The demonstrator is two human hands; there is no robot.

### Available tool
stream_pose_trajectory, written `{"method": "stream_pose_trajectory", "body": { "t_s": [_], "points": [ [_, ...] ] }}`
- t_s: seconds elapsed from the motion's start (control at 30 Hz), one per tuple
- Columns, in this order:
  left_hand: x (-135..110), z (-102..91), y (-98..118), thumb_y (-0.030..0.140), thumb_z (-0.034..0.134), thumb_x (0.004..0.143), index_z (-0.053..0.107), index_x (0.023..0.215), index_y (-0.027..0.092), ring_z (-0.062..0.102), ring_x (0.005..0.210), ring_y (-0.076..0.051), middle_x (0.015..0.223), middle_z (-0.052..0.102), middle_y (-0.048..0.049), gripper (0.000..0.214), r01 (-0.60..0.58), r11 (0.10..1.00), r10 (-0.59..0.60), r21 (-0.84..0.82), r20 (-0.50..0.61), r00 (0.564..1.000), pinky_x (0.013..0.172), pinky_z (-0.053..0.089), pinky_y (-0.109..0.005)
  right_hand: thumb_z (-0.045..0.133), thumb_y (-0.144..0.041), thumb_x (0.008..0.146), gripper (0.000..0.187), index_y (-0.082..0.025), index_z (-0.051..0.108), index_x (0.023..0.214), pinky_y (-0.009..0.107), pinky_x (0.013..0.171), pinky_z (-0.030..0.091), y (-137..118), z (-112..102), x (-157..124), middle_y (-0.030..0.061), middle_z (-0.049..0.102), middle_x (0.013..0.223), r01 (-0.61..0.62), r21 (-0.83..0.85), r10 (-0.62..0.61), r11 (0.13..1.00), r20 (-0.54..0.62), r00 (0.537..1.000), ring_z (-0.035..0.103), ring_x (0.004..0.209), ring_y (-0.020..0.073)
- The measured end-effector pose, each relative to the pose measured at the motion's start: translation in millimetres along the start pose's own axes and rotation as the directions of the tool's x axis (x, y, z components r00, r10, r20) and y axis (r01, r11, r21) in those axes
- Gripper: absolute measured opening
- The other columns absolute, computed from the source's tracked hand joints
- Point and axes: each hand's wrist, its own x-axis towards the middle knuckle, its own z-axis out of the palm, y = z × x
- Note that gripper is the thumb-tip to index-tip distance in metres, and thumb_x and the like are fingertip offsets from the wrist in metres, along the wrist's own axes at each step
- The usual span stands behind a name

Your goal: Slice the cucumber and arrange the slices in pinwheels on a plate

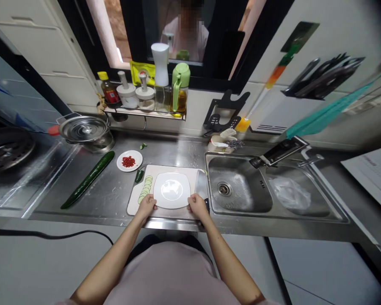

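A white squarish plate is held at its two near corners over the white cutting board. My left hand is closed on the left corner, my right hand on the right one. Just left of the plate, cucumber slices lie overlapping in a row on the board. A cucumber end piece rests by the board's left edge. On the right side of the board lies a knife, its dark handle partly behind my right hand. Whether the plate touches the board I cannot tell.
A whole cucumber and a small plate of chopped red pieces are on the left. Behind them stands a lidded steel pot. The sink is to the right. A shelf holds seasoning jars and bottles.
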Motion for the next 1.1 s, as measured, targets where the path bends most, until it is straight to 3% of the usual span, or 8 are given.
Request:
{"method": "stream_pose_trajectory", "body": {
  "t_s": [0.3,0.63,0.83,0.97,1.1],
  "points": [
    [-1.8,-5.9,-7.5,0.029,0.055,0.067,0.053,0.083,0.018,0.052,0.044,-0.01,0.048,0.051,0.0072,0.019,-0.001,0.998,0.0,0.062,0.008,1.0,0.048,0.036,-0.019,0.052,-0.023,0.08,0.007,-0.02,0.057,0.08,0.019,0.05,0.032,0.5,9.7,-12.9,-0.0045,0.058,0.053,-0.065,-0.024,0.066,0.998,0.034,0.997,0.049,0.046,0.0103],
    [-7.4,-5.4,-9.3,0.031,0.056,0.067,0.056,0.085,0.017,0.051,0.042,-0.01,0.046,0.051,0.0073,0.023,-0.019,0.996,0.02,0.087,-0.011,1.0,0.047,0.035,-0.019,0.048,-0.02,0.08,0.011,-0.019,0.059,0.077,0.02,0.055,0.031,-1.8,8.3,-14.4,-0.0026,0.06,0.057,-0.028,-0.131,0.026,0.991,-0.016,1.0,0.051,0.054,0.0116],
    [-12.6,-11.3,-6.4,0.03,0.058,0.068,0.064,0.091,0.017,0.05,0.043,-0.012,0.048,0.053,0.0069,0.028,-0.063,0.969,0.073,0.24,-0.032,0.997,0.052,0.038,-0.023,0.047,-0.019,0.083,0.013,-0.018,0.059,0.08,0.02,0.056,0.031,-8.6,4.7,-18.6,-0.0021,0.059,0.058,-0.037,-0.159,0.037,0.987,-0.001,0.999,0.052,0.055,0.0122],
    [-17.6,-22.5,-5.9,0.033,0.058,0.072,0.067,0.099,0.022,0.058,0.061,-0.017,0.063,0.064,0.0018,0.031,-0.085,0.923,0.16,0.374,-0.172,0.972,0.063,0.042,-0.025,0.046,-0.025,0.087,0.018,-0.018,0.062,0.082,0.022,0.059,0.031,-12.3,-1.6,-24.4,0.0039,0.065,0.071,0.012,-0.271,-0.02,0.963,-0.028,0.999,0.057,0.067,0.015],
    [-18.5,-37.3,-7.5,0.037,0.053,0.08,0.064,0.112,0.023,0.059,0.083,-0.022,0.093,0.068,-0.0056,0.036,-0.05,0.868,0.274,0.494,-0.392,0.878,0.08,0.043,-0.032,0.042,-0.036,0.091,0.029,-0.019,0.064,0.101,0.024,0.06,0.031,-1.9,-14.5,-31.3,0.0055,0.067,0.075,0.02,-0.328,-0.06,0.945,-0.112,0.992,0.06,0.073,0.0191]
  ]
}}
